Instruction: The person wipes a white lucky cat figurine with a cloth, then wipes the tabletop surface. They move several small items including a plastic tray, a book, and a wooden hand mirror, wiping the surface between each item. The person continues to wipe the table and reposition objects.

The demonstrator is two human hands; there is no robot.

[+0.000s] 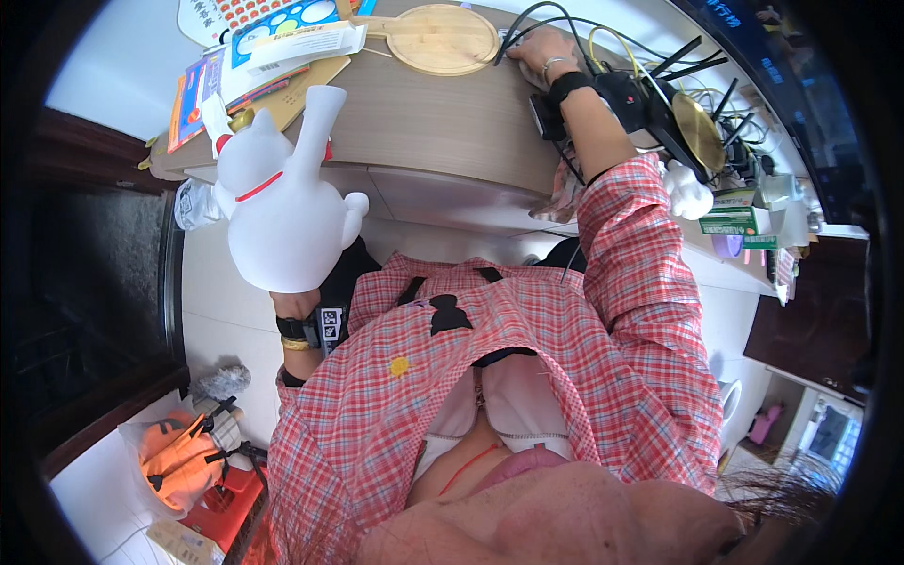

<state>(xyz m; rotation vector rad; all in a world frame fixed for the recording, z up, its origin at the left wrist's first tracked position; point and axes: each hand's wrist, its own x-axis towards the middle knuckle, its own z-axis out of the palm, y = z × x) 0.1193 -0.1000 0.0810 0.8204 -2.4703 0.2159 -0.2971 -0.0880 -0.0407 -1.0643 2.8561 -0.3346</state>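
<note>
In my left hand (295, 304), mostly hidden behind it, is a white lucky cat figurine (286, 219) with a red collar line and one long raised arm. It is held up in front of the cabinet's near edge, beside my body. My right hand (544, 51) reaches to the back of the wood-grain cabinet top (424, 120), its fingers curled down over a small greyish piece, perhaps a cloth. Black cables (558, 10) loop around that hand. Just left of it lies a round wooden board (443, 39) with a handle.
Beside my right forearm stand a black router (625, 99), tangled cables and a gold-coloured disc (698, 133). Farther right are a small white figurine (686, 189) and green boxes (734, 215). Books (194, 99) and papers fill the left end. An orange bag (180, 455) rests lower left.
</note>
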